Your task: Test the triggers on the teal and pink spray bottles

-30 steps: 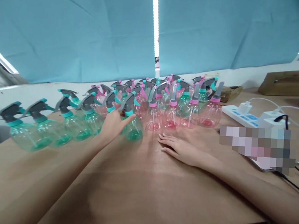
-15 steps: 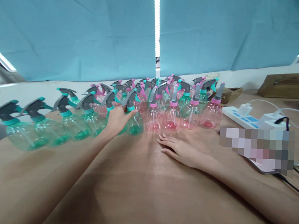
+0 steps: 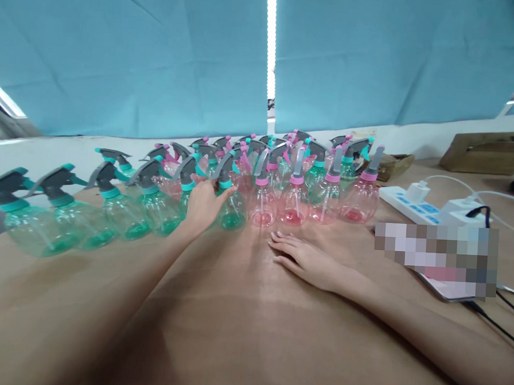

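Note:
My left hand (image 3: pixel 203 206) is closed round the neck of a green spray bottle (image 3: pixel 232 213) that stands upright on the table. Its thumb lies along the right side of the turquoise collar, and the other fingers are partly hidden behind it. My right hand (image 3: pixel 303 257) rests flat on the wooden tabletop, fingers stretched out and holding nothing. Just beyond it stands a clear pink spray bottle (image 3: pixel 263 205), with another pink spray bottle (image 3: pixel 295 205) beside it. Left of my left hand runs a line of green spray bottles with grey trigger heads, including one green bottle (image 3: pixel 124 211).
Several more pink and green bottles crowd behind the front row. To the right lie a white power strip (image 3: pixel 411 205) with plugs and cables, and a tablet-like device (image 3: pixel 444 285), partly blurred. A cardboard box (image 3: pixel 485 153) sits at the back right, before a blue curtain (image 3: pixel 161 55).
The view has shifted very slightly. My left hand stays at the green spray bottle's neck, and my right hand still lies on the table.

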{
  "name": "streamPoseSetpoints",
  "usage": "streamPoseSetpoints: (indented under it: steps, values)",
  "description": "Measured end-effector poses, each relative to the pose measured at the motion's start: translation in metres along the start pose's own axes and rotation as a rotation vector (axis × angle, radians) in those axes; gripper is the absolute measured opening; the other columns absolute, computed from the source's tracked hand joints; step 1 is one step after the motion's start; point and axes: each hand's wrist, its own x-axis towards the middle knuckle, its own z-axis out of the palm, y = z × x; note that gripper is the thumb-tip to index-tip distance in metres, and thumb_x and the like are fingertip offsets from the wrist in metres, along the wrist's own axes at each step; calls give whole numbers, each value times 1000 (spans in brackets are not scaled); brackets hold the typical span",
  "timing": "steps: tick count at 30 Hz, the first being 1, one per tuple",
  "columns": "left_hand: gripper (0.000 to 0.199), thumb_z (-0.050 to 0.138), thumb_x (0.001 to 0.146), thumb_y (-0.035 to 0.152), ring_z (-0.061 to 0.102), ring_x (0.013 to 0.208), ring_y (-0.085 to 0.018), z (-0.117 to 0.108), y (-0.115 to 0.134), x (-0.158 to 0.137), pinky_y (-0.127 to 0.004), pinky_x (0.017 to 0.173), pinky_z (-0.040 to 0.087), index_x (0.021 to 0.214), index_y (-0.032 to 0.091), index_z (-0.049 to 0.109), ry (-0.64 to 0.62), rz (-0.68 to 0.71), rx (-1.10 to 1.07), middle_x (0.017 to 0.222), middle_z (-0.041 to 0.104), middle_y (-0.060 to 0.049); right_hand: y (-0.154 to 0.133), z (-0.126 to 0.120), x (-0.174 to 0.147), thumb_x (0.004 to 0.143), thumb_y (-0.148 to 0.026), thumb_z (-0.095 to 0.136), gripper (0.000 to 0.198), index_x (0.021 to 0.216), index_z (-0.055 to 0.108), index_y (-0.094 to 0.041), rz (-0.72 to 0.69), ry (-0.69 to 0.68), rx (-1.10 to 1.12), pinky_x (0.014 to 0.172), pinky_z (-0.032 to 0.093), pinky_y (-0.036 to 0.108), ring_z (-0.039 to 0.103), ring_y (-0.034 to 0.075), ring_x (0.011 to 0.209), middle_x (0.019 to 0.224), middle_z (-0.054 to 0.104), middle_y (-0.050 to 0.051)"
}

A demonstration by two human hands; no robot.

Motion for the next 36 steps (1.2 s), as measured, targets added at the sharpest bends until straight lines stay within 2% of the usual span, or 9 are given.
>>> streamPoseSetpoints:
  steps: [7, 14, 18, 21, 23, 25, 27, 30, 36]
  values:
    - [39, 51, 86, 53, 64, 72, -29, 5, -2, 0, -34, 61, 42, 80, 16, 59, 19, -12, -25, 68, 62, -8, -5, -2, 0, 98, -41, 36, 50, 138, 48, -14, 15, 11, -22, 112, 31, 44, 38, 25, 136, 145, 46, 11]
    - [46, 53, 88, 47, 63, 104, -31, 6, -7, -12, -42, 87, 48, 118, 11, 55, 56, 46, -132, 112, 67, -17, -7, -1, -1, 98, -39, 39, 45, 135, 51, -17, 1, 49, -29, 110, 34, 43, 42, 24, 133, 142, 51, 10]
    - [38, 50, 91, 36, 58, 115, -28, -6, -10, -37, -44, 98, 44, 123, 16, 51, 85, 108, -184, 122, 63, -13, -9, -2, 0, 95, -35, 45, 33, 122, 59, -21, 58, 133, -68, 95, 47, 44, 57, 26, 116, 127, 63, 9]
    - [33, 50, 91, 33, 61, 110, -26, -18, -14, -64, -42, 92, 49, 121, 19, 51, 60, 153, -208, 121, 62, -10, -11, -5, 4, 94, -32, 46, 27, 113, 61, -21, 113, 224, -88, 83, 51, 43, 65, 26, 100, 112, 68, 9]
    - [27, 49, 92, 34, 66, 97, -23, -23, -16, -83, -35, 75, 56, 117, 23, 53, 15, 194, -227, 117, 63, -8, -13, -9, 10, 94, -30, 46, 27, 116, 59, -21, 141, 304, -61, 81, 51, 42, 65, 25, 97, 110, 69, 9]
    - [21, 48, 93, 31, 67, 89, -20, -24, -19, -101, -32, 71, 56, 112, 23, 54, -23, 253, -244, 109, 63, -6, -15, -14, 21, 93, -31, 48, 31, 122, 56, -22, 156, 407, -15, 83, 51, 41, 65, 24, 98, 113, 68, 8]
    - [18, 47, 93, 25, 67, 85, -19, -21, -21, -116, -35, 78, 55, 109, 22, 54, -49, 324, -254, 107, 63, -6, -18, -21, 35, 92, -35, 50, 35, 125, 54, -23, 161, 514, -3, 87, 50, 42, 64, 24, 102, 121, 64, 8]
    - [18, 45, 91, 17, 63, 100, -21, -13, -23, -130, -39, 88, 52, 105, 22, 56, -79, 445, -275, 106, 63, -6, -25, -30, 59, 87, -41, 56, 54, 136, 44, -19, 227, 644, -38, 94, 45, 47, 57, 30, 116, 133, 57, 14]
    - [20, 45, 89, 13, 61, 104, -21, -8, -23, -136, -37, 87, 53, 105, 22, 53, -85, 479, -328, 108, 60, -7, -29, -35, 96, 79, -60, 58, 85, 143, 32, -10, 446, 624, -10, 88, 46, 49, 57, 38, 115, 126, 60, 24]
